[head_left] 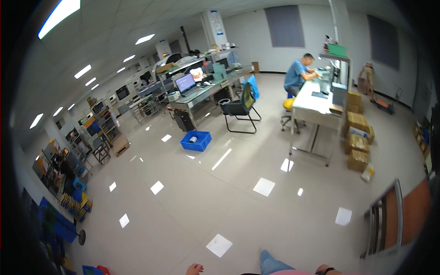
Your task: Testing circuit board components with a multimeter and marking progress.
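Observation:
At the lower edge my left hand hangs over the grey floor, fingers loosely bent and a little apart, with nothing visible in them. My right hand comes in only partly at the lower right, beside a dark wristband; its fingers are hidden. Between the two hands, one of my legs in blue trousers reaches forward. Neither hand touches any object that I can see.
A blue crate stands on the floor ahead, near a black chair. A seated person works at a white bench. Cardboard boxes are stacked beside it. A metal-framed rack stands at right.

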Demonstrator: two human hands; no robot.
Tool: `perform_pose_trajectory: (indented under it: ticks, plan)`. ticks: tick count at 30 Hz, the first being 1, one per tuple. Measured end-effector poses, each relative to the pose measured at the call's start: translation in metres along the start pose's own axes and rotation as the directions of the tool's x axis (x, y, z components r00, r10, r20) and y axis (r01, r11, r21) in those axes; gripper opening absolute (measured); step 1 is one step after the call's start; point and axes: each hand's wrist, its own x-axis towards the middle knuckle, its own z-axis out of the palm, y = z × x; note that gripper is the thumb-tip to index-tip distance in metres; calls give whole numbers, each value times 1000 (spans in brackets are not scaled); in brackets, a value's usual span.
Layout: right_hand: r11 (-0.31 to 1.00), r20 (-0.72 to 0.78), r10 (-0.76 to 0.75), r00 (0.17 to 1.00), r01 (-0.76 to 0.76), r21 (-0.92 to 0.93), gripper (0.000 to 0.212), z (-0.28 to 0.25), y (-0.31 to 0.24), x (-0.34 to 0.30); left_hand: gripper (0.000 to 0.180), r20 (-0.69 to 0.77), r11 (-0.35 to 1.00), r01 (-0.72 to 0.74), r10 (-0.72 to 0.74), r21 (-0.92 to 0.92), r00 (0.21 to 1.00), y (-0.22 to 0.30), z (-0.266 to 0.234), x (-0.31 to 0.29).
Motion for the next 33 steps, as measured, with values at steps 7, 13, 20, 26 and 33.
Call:
perform_pose_trajectory:
  ticks: [7,13,20,26,33]
  plan:
    - [769,465,-572,676,640,16,49,-180,-369,59,35,-142,903,414,-428,-115,893,-4,-104,42]
    - [929,530,-361,767,344,135,36,-257,-551,2,35,-153,748,569,-642,-342,751,22,-141,96]
    - [636,599,-507,620,738,-226,74,-353,-770,144,34,-19,880,475,-475,1,880,182,-243,406]
    - [505,314,-643,698,696,-511,67,-474,-943,151,32,-157,984,-62,89,169,983,466,-319,661]
    - [522,426,-661,617,787,-330,61,-626,-1088,279,31,-147,989,-50,71,141,987,601,-352,820]
